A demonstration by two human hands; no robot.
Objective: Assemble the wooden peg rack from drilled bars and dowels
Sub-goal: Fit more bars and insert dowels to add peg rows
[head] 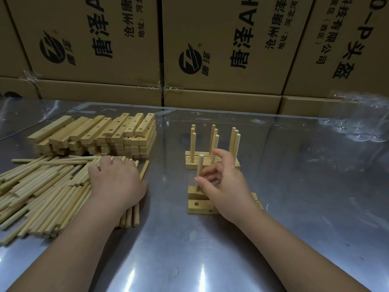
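Observation:
Two drilled wooden bars lie side by side on the table in front of me. One dowel stands upright in the far bar's left hole, and my right hand pinches its lower part between thumb and fingers. My left hand rests on the heap of loose dowels at the left, fingers curled down among them; what they hold is hidden. Behind the bars stands a finished peg rack with several upright dowels.
A stack of drilled bars sits at the back left, behind the dowels. Large cardboard boxes wall off the far edge of the shiny metal table. Crumpled clear plastic lies at the back right.

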